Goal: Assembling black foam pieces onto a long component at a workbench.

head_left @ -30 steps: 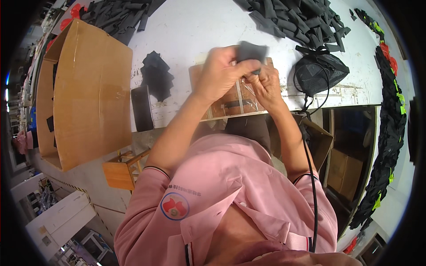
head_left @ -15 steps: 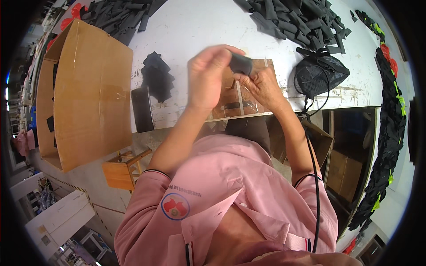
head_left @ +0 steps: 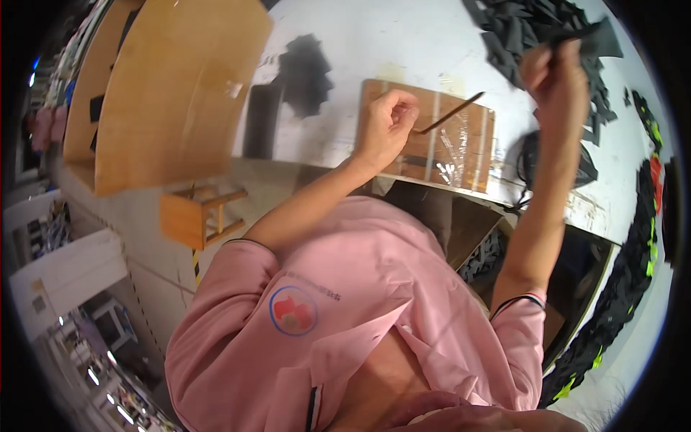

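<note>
My right hand (head_left: 558,83), partly smeared by motion, is raised at the far right over a heap of dark grey fabric pieces (head_left: 518,36). It grips one dark grey fabric piece (head_left: 599,40), which sticks out to its right. My left hand (head_left: 392,126) is held over the left part of a flat brown cardboard piece (head_left: 471,144) at the table's front edge. Its fingers are curled in toward the thumb, with nothing seen in them. Beside its fingertips a thin dark stick (head_left: 455,111) slants up from the cardboard, which has clear tape across it.
A large open cardboard box (head_left: 180,93) stands at the left. Between it and my left hand lie a dark flat object (head_left: 263,121) and a stack of dark pieces (head_left: 304,74). A black mesh bag (head_left: 531,158) is behind my right forearm. A wooden stool (head_left: 194,216) stands below.
My right hand has swung far right with the dark grey fabric piece, away from my left hand. The left hand no longer touches the piece. The whole view has shifted.
</note>
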Available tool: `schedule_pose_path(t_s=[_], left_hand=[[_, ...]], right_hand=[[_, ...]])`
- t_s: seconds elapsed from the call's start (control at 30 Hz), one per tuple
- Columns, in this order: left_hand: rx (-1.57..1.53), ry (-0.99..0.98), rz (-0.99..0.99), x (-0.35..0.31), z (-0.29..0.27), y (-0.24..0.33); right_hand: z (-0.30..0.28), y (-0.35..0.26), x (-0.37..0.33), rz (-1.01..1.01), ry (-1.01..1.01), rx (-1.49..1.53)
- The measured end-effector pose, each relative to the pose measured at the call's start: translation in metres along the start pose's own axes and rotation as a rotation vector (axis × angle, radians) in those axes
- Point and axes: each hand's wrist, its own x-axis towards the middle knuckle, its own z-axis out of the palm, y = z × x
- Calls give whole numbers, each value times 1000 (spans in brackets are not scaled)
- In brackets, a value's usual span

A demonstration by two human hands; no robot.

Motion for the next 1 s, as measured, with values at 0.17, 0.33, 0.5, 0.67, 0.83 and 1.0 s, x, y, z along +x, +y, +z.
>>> schedule_pose_path(t_s=[0.17, 0.33, 0.5, 0.67, 0.83, 1.0], left_hand=[[947, 316, 112, 9, -48, -45], [1332, 263, -105, 24, -80, -80], [1403, 254, 147, 35, -80, -91], [1238, 58, 314, 41, -74, -89], [763, -49, 252, 39, -53, -67], [959, 261, 44, 95, -61, -65]], right_hand=[[0, 23, -11, -20, 795, -611], [62, 88, -74, 107, 720, -690], [87, 122, -112, 281, 652, -461], [89, 129, -114, 341, 627, -490], [86, 145, -121, 338, 580, -752], [98, 144, -128, 397, 550, -714]])
